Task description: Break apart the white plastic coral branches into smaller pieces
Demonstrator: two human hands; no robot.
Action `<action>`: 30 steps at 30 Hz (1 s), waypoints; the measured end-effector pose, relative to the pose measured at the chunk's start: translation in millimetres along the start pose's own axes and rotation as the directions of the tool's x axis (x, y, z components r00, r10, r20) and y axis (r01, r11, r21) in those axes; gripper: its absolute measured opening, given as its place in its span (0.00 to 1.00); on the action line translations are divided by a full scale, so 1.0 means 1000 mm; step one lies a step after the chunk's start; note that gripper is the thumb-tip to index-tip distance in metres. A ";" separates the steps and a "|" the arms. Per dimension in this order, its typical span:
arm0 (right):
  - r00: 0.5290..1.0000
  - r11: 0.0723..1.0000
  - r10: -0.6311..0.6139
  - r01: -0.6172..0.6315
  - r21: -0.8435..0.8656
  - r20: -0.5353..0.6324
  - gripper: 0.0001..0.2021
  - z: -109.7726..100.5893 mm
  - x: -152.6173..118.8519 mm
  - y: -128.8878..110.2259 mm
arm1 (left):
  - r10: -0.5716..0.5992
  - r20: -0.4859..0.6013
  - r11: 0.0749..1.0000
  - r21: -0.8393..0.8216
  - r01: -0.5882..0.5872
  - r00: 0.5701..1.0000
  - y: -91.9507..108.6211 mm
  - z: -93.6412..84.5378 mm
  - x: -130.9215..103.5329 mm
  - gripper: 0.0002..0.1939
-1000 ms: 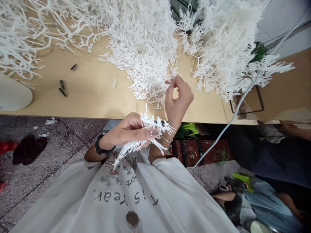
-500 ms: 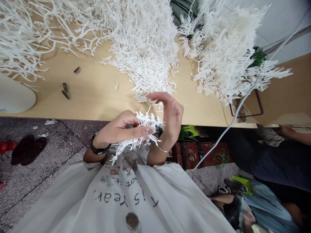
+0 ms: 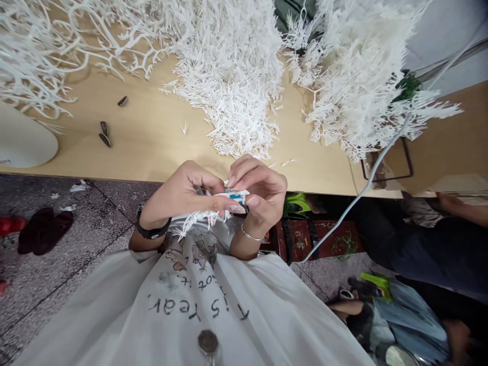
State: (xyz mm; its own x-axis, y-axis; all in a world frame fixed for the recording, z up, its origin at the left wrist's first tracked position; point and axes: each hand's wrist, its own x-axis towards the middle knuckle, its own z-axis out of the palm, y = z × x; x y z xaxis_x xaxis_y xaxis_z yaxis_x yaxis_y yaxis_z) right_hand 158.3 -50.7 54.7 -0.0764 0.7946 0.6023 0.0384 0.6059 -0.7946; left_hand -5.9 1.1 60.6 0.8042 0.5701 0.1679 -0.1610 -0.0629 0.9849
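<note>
My left hand [image 3: 183, 195], with a black band on its wrist, is closed on a white branching plastic piece [image 3: 204, 217]. Part of that piece hangs below the fingers, over the shirt. My right hand [image 3: 263, 190], with a thin bracelet, has its fingers and thumb bent in at the piece's right end, where a bit of blue shows; the exact grip is partly hidden. Beyond the hands, a pile of small white sprigs [image 3: 240, 114] lies on the table [image 3: 152, 137]. One loose sprig [image 3: 184, 127] rests left of the pile.
White branches [image 3: 34, 61] spread at the back left, above a white rounded object [image 3: 26, 140]. Several dark seeds [image 3: 104, 140] lie nearby. A feathery white heap [image 3: 351, 86] stands right, with a pale cable [image 3: 358, 198] running past it. Another person's legs [image 3: 427, 254] are at lower right.
My right hand has come down and left from its raised position, and its fingers have closed in at the white piece. My left hand has turned the piece slightly, and less of it shows.
</note>
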 end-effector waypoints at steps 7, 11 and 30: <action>0.960 0.952 0.272 -0.278 0.130 0.064 0.17 -0.003 -0.013 0.004 | 0.058 -0.060 0.995 -0.073 -0.062 0.997 0.005 -0.002 -0.004 0.16; 0.951 0.913 0.218 -0.278 0.298 0.220 0.32 -0.004 -0.016 0.016 | 0.046 -0.038 0.996 -0.075 -0.049 0.998 0.004 -0.002 -0.005 0.16; 0.894 0.851 0.437 -0.447 0.273 0.103 0.10 0.018 -0.016 -0.009 | -0.218 0.194 0.807 -0.515 0.289 0.956 0.002 -0.004 0.003 0.17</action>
State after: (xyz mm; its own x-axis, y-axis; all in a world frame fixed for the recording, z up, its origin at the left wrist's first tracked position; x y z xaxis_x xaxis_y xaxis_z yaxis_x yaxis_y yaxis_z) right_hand 141.6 -69.7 51.1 -0.1542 0.9709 0.1834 -0.2055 0.1501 -0.9671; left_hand -6.2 5.4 63.2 0.9153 0.4002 -0.0464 -0.1924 0.5355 0.8223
